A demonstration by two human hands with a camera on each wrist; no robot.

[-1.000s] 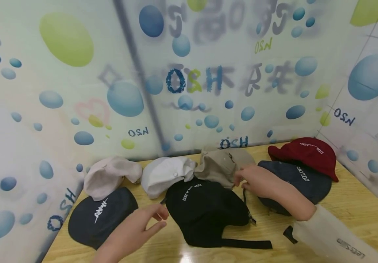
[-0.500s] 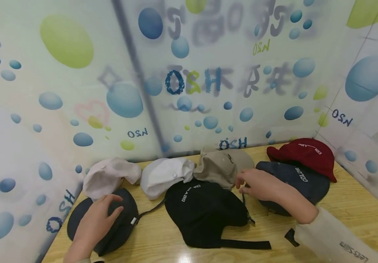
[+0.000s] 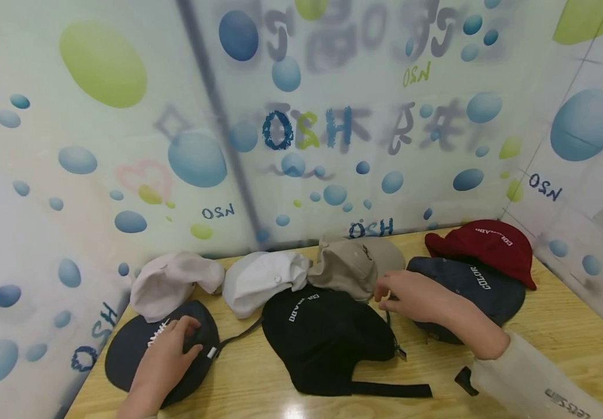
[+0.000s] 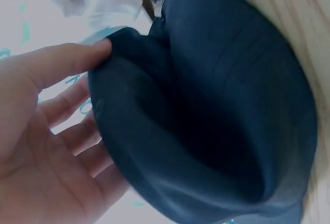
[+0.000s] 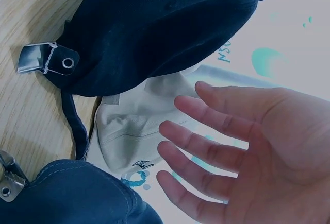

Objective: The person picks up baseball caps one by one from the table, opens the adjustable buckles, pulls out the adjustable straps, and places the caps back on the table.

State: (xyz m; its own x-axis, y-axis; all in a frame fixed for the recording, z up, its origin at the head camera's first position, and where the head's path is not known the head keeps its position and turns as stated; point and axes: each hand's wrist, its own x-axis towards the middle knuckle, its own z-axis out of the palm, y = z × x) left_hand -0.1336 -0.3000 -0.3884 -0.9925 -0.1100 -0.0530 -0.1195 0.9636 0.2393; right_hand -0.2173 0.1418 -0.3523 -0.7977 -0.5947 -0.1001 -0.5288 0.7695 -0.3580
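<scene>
My left hand (image 3: 167,349) is over a dark navy baseball cap (image 3: 128,352) with white lettering, at the table's left. In the left wrist view, the thumb meets the edge of this cap's crown (image 4: 154,147); the other fingertips pass out of sight behind it. My right hand (image 3: 424,297) hovers between a black cap (image 3: 327,337) and a navy cap (image 3: 482,291), in front of a beige cap (image 3: 351,265). Its fingers are spread in the right wrist view, with nothing held. A metal buckle (image 5: 49,59) shows on the dark cap above it.
Along the back of the wooden table (image 3: 259,390) lie a pale pink cap (image 3: 167,285) and a white cap (image 3: 262,282). At the far right, a red cap (image 3: 490,247) overlaps the navy one. A patterned wall (image 3: 301,174) closes off the rear.
My left hand has moved left from beside the black cap to above the left navy cap, then slightly right, uncovering some white lettering. The right hand has stayed nearly still.
</scene>
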